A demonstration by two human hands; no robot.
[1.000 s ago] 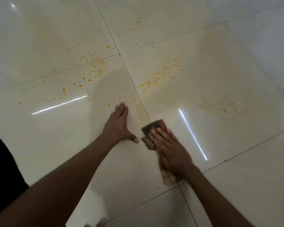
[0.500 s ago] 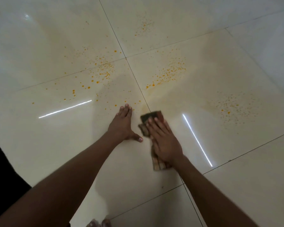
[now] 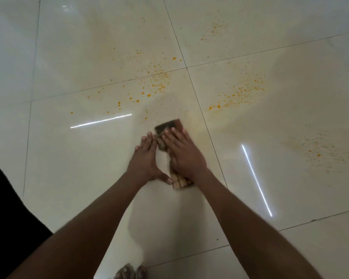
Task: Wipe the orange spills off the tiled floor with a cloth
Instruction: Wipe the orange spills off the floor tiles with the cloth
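Observation:
A brown checked cloth (image 3: 169,125) lies flat on the glossy cream tiled floor (image 3: 79,168). My right hand (image 3: 182,153) presses down on it with straight fingers; the cloth shows beyond the fingertips and behind the wrist. My left hand (image 3: 145,160) rests flat on the tile right beside it, fingers straight, thumb out toward the cloth. Orange droplets (image 3: 149,91) are scattered on the tiles ahead of both hands. A second patch of orange droplets (image 3: 238,91) lies ahead right, a third faint patch (image 3: 320,148) far right, and a small one (image 3: 216,30) at the top.
Dark grout lines (image 3: 197,103) cross just ahead of the hands. A yellowish smear (image 3: 216,119) runs right of the cloth. Bright light reflections (image 3: 256,180) streak the tiles. My toes (image 3: 131,271) show at the bottom edge, dark clothing (image 3: 6,208) at the left.
My right hand has slid the cloth forward and to the left, across the grout line, up against my left hand. The view has shifted, and the left hand stays planted.

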